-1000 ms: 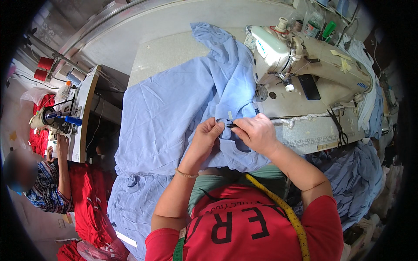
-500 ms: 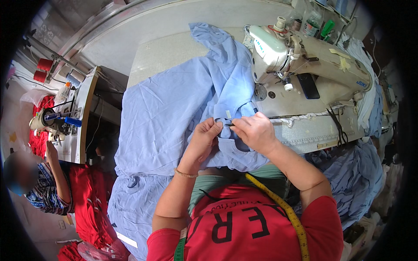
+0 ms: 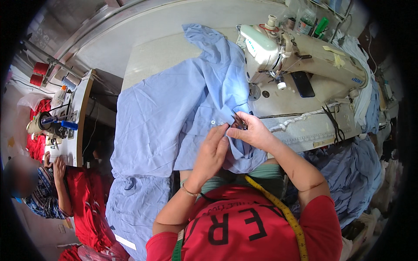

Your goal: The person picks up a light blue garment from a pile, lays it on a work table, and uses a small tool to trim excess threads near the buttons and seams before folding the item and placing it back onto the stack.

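Note:
A light blue buttoned shirt [image 3: 150, 115] is spread over the sewing table and hangs down to my lap. My left hand [image 3: 213, 145] has its fingers pressed together on a fold of the shirt, just below a white button [image 3: 213, 122]. Against it, my right hand [image 3: 250, 130] is closed around a small dark metal tool [image 3: 238, 120], mostly hidden by the fingers; its kind cannot be made out. A raised blue flap of the shirt stands up beside that tool.
A sewing machine [image 3: 305, 54] stands at the right, with a dark phone [image 3: 302, 84] on its bed. Black scissors [image 3: 334, 124] lie by the table's right end. More blue garments [image 3: 344, 174] are heaped below. At the left, a co-worker's hands [image 3: 56, 165] rest at another machine table.
The collar part has been turned and folded, and a buttoned front now shows. My left hand has flattened and shifted lower. The co-worker's hands have come together at the table.

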A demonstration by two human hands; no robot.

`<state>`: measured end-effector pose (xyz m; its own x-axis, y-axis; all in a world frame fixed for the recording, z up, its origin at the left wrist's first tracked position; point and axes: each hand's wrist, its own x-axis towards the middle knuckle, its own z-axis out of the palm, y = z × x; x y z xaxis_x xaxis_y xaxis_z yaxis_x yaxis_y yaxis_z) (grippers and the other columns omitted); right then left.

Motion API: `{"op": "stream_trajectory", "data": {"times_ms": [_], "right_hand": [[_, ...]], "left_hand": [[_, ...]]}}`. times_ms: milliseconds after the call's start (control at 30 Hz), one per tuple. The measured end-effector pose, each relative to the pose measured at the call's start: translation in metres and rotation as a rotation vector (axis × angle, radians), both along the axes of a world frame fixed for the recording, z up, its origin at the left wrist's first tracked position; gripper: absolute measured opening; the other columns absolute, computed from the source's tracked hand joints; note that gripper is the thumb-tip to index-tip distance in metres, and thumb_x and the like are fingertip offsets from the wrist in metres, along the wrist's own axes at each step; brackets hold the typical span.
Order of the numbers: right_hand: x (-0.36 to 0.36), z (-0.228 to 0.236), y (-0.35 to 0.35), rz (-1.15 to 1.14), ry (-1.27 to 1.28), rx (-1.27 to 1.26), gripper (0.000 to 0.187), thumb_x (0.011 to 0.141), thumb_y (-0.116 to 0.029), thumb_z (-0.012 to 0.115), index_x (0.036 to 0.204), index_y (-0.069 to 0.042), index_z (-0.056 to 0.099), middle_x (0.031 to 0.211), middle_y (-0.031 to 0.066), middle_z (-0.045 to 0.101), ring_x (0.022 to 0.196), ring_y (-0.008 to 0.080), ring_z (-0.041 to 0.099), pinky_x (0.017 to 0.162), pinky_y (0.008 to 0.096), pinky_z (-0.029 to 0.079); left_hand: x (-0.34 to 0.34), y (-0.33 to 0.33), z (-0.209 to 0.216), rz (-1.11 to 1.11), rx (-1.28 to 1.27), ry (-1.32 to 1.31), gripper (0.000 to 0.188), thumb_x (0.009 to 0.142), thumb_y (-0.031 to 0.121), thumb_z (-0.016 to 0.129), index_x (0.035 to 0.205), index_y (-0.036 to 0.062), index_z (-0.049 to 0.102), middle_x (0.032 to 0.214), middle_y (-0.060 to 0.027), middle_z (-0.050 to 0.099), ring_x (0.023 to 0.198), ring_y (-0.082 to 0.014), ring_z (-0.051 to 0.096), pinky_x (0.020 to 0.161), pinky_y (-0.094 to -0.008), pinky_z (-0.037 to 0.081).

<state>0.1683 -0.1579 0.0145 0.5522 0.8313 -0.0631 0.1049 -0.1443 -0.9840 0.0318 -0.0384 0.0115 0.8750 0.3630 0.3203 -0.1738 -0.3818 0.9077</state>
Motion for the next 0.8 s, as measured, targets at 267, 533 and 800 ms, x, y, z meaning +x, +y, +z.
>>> {"op": "stream_trajectory", "data": {"times_ms": [267, 533, 800], "right_hand": [[0.004, 0.002, 0.005, 0.041, 0.076, 0.022, 0.020, 0.079, -0.006, 0.058, 0.098, 0.001, 0.058, 0.080, -0.0026, 0.054, 0.074, 0.0055, 0.047, 0.068, 0.0233, 0.041], [0.003, 0.014, 0.003, 0.069, 0.224, -0.040, 0.017, 0.082, -0.007, 0.059, 0.097, 0.001, 0.060, 0.078, -0.0050, 0.054, 0.072, 0.0032, 0.046, 0.065, 0.0219, 0.042], [0.004, 0.006, 0.003, 0.054, 0.060, -0.027, 0.013, 0.085, -0.008, 0.060, 0.093, 0.002, 0.060, 0.077, -0.0045, 0.054, 0.072, 0.0033, 0.046, 0.064, 0.0233, 0.042]], "left_hand": [[0.006, -0.010, -0.010, 0.111, -0.197, 0.008, 0.023, 0.086, 0.001, 0.059, 0.108, -0.0027, 0.057, 0.102, -0.0059, 0.057, 0.090, -0.0126, 0.055, 0.079, -0.0245, 0.045], [0.010, -0.009, -0.007, 0.162, -0.284, 0.090, 0.017, 0.085, 0.004, 0.063, 0.101, -0.0013, 0.059, 0.094, -0.0035, 0.060, 0.086, -0.0087, 0.057, 0.076, -0.0225, 0.047], [0.015, -0.011, -0.005, 0.241, -0.110, 0.085, 0.016, 0.081, 0.003, 0.065, 0.095, -0.0022, 0.059, 0.084, -0.0066, 0.063, 0.075, -0.0115, 0.061, 0.067, -0.0238, 0.049]]}}
